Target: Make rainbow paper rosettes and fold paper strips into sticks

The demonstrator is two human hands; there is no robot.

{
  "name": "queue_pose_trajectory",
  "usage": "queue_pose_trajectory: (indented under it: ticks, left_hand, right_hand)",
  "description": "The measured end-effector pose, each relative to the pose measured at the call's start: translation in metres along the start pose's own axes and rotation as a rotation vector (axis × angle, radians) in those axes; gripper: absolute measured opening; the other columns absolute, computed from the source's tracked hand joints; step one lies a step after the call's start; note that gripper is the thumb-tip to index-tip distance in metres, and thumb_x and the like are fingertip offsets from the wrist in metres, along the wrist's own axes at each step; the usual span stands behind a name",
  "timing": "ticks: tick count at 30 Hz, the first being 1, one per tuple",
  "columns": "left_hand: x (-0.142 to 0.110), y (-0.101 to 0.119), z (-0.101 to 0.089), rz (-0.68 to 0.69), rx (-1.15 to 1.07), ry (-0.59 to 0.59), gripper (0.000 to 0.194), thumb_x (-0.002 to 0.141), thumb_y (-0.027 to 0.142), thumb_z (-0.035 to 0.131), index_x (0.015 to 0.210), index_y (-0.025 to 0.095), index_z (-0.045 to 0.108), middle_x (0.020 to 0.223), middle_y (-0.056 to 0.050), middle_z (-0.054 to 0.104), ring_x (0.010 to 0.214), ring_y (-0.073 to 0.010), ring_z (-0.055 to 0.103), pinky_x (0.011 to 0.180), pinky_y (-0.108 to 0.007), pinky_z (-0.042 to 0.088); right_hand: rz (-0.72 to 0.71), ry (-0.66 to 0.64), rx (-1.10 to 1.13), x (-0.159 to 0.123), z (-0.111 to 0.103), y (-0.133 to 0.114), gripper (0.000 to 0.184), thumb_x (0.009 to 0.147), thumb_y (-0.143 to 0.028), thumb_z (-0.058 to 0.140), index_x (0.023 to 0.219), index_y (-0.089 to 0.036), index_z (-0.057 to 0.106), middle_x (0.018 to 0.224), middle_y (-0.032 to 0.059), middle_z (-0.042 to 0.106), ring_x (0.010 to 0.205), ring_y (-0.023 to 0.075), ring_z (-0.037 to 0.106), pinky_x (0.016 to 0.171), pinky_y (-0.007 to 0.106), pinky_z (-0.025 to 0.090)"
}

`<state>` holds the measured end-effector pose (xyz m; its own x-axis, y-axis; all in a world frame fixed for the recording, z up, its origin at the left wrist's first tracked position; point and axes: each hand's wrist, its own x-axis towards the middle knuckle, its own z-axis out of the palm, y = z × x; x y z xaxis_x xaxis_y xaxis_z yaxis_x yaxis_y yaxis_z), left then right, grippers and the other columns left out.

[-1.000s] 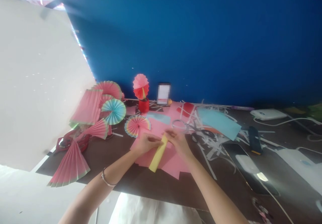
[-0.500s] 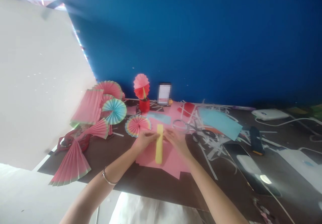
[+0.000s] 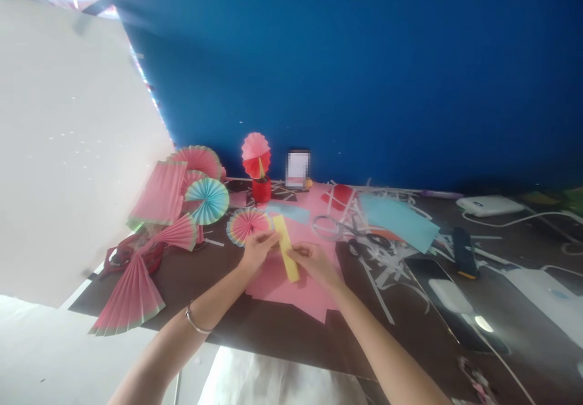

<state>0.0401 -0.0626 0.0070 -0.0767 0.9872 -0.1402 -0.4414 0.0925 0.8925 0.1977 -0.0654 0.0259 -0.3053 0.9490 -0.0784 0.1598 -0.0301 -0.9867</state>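
A narrow folded yellow paper strip (image 3: 286, 248) is pinched between both my hands above a pink paper sheet (image 3: 291, 286) on the dark table. My left hand (image 3: 256, 250) grips the strip's upper part from the left, fingers closed on it. My right hand (image 3: 313, 261) grips its lower part from the right, fingers also closed. The strip now tilts with its top leaning left. A bangle sits on my left wrist.
Pleated paper fans (image 3: 207, 200) in pink and blue lie at the left. A red cup (image 3: 261, 190) stands at the back. Scissors (image 3: 339, 230), white paper scraps, a blue sheet (image 3: 398, 221), phones (image 3: 453, 299), a power bank (image 3: 487, 205) and cables fill the right.
The yellow strip has rotated between my hands, from leaning right, through upright, to leaning left. Both hands have shifted slightly left along with it.
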Motion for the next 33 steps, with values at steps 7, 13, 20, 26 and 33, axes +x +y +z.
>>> queue_pose_trajectory:
  ticks: [7,13,20,26,33]
  left_hand:
    - [-0.003,0.002,0.002,-0.001,0.093,-0.043,0.032,0.055,0.037,0.077,0.073,0.012,0.068,0.069,-0.004,0.070,0.065,-0.0183,0.066,0.069,-0.033,0.056]
    - [-0.005,0.006,0.003,0.066,0.067,-0.010,0.029,0.058,0.037,0.075,0.070,0.013,0.065,0.067,-0.003,0.068,0.067,-0.0191,0.066,0.072,-0.037,0.055]
    - [-0.001,0.002,0.003,0.048,-0.088,-0.022,0.028,0.060,0.037,0.075,0.065,0.014,0.059,0.060,0.001,0.061,0.060,-0.0117,0.061,0.067,-0.028,0.052]
    - [0.002,-0.001,0.000,-0.044,-0.047,-0.198,0.030,0.064,0.037,0.073,0.079,0.011,0.068,0.075,-0.007,0.067,0.070,-0.0150,0.062,0.067,-0.027,0.050]
    - [0.000,0.004,0.000,0.036,-0.067,-0.074,0.034,0.062,0.040,0.073,0.075,0.010,0.070,0.068,-0.006,0.067,0.061,-0.0132,0.060,0.067,-0.028,0.050]
  right_hand:
    - [0.032,0.034,-0.118,-0.002,-0.003,0.000,0.028,0.069,-0.042,0.062,0.068,-0.014,0.065,0.070,0.0063,0.068,0.065,0.0204,0.062,0.055,0.027,0.044]
    - [0.030,0.039,-0.139,-0.004,-0.004,-0.006,0.033,0.072,-0.049,0.056,0.072,-0.017,0.063,0.069,0.0044,0.066,0.058,0.0180,0.061,0.045,0.024,0.042]
    - [-0.101,0.127,-0.301,-0.003,-0.003,-0.005,0.030,0.078,-0.044,0.048,0.070,-0.017,0.059,0.064,0.0021,0.061,0.054,0.0148,0.055,0.044,0.023,0.037]
    - [-0.111,0.092,-0.411,-0.007,-0.005,-0.011,0.031,0.079,-0.043,0.047,0.067,-0.018,0.060,0.062,0.0014,0.060,0.053,0.0139,0.052,0.044,0.023,0.034]
    - [-0.064,-0.002,-0.265,-0.007,-0.002,-0.009,0.032,0.080,-0.046,0.045,0.071,-0.018,0.056,0.057,-0.0010,0.055,0.048,0.0120,0.052,0.043,0.021,0.037]
